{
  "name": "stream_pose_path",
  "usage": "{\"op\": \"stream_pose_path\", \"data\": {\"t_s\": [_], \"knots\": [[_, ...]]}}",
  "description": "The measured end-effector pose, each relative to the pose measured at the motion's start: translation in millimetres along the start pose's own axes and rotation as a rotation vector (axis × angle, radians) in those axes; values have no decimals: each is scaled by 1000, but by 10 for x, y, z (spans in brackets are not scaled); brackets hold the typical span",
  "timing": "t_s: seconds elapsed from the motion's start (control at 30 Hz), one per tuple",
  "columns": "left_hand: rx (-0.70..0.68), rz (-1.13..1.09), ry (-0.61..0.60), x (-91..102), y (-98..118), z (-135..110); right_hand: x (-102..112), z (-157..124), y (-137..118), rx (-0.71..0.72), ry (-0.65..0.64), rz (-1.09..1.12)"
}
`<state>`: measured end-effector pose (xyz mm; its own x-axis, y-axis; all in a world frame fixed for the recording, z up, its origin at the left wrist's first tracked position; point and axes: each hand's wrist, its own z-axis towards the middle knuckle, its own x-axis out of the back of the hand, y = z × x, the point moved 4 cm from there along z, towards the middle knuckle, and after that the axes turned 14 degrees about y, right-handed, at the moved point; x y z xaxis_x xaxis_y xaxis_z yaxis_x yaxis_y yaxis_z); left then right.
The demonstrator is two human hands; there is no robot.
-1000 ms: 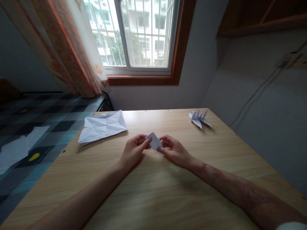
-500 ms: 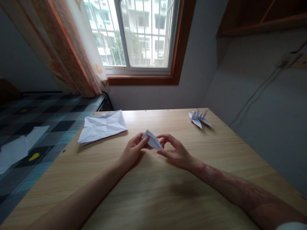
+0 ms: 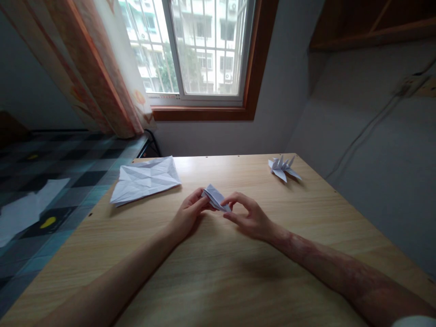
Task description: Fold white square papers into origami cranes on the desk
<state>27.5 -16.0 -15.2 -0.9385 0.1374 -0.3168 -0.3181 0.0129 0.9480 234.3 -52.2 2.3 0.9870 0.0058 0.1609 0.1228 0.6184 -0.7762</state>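
A small piece of folded white paper is held between my hands, a little above the middle of the table. My left hand is closed on its left end, thumb in front and fingers behind. At the lower right tip, my right hand pinches the paper between thumb and index finger. Several layers show along the near edge of the paper. The left fingers behind it are partly hidden.
Creased white sheets lie at the table's back left. Folded paper cranes stand near the back right corner of the wooden table. More white paper rests on the checked bed at left.
My right index finger has come down onto the paper's right end. The paper has tilted, with its layered edge now showing. My left hand stays in nearly the same place.
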Motion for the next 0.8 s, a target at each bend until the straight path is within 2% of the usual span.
{"op": "stream_pose_path", "data": {"t_s": [0.2, 0.43, 0.8], "knots": [[8, 5, 15, -6, 27, -16, 6, 4, 13, -39, 36, 5], [-14, 21, 33, -28, 63, -36, 0, 17, -43, 23, 39, 18], [-138, 133, -12, -84, 116, -90, 37, 17, -25, 116, 163, -169]]}}
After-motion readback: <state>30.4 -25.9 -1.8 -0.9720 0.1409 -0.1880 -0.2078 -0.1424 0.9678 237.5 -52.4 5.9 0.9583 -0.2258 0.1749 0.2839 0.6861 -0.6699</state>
